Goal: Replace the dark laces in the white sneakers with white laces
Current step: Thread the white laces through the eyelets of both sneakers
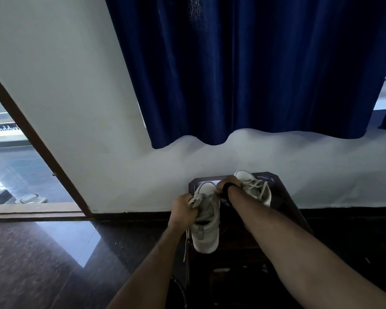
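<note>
Two white sneakers sit on a small dark table by the wall. The near sneaker points its toe away from me, heel toward me. My left hand grips a pale lace at its left side, fingers curled round it. My right hand, with a dark band at the wrist, holds the shoe's upper right near the toe; its fingers curl over lace there. A loose lace end hangs down the shoe's left side. The second sneaker lies behind my right wrist with pale laces threaded.
A dark blue curtain hangs above against a white wall. At left an open doorway with a brown frame shows sandals outside. The floor is dark polished stone. A dark cord lies below the table.
</note>
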Motion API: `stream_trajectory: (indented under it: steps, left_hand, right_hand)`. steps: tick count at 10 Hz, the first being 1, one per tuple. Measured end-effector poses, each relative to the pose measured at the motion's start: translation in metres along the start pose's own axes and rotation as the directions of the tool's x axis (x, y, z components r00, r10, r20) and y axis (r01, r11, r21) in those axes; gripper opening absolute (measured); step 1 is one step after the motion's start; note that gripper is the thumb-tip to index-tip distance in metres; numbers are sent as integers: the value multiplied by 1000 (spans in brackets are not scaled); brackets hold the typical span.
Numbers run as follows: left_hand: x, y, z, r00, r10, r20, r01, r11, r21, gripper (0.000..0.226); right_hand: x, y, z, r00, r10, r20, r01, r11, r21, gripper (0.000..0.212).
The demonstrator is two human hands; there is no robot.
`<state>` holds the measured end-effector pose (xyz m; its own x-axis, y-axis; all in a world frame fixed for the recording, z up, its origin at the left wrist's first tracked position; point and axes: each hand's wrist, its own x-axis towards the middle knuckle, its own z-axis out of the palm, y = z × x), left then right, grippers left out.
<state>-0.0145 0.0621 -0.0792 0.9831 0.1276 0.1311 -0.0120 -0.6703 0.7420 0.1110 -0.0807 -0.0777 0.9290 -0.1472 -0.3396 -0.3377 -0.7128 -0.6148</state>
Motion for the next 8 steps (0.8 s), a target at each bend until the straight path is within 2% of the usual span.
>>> stream_trajectory:
  steps: [1,2,3,4,5,6,7,8]
  left_hand:
    - [1,-4,-1,1000,18,2,-17,1000,-20,36]
    - [2,-5,-1,999,34,29,-34,999,-4,37]
    - [3,-3,1,998,48,49,-48,999,-2,37]
    - [4,-3,6,996,52,68,-52,999,-8,32]
    - [3,-7,7,995,67,72,-65,998,-21,33]
    - [5,-10,9,993,82,90,-81,997,-15,31]
    - [7,-5,10,983,69,171,-74,997,23,17]
    - [6,-2,14,989,61,131,-66,997,29,23]
  right_hand:
    - [-12,2,-7,998,2,-70,-6,999,-44,56]
    - [-14,-6,-8,994,-85,-63,89,994,68,43]
    - [3,-8,-10,996,-43,74,28,982,188,40]
    - [14,-4,-13,975,-25,219,-74,897,436,48]
    - [17,-7,-15,950,-169,263,97,959,268,43]
    - [23,-22,-16,937,-252,240,235,967,98,16]
    - [23,-32,-15,956,-276,100,230,916,328,15]
    - [20,-37,-17,943,-309,125,287,943,166,31]
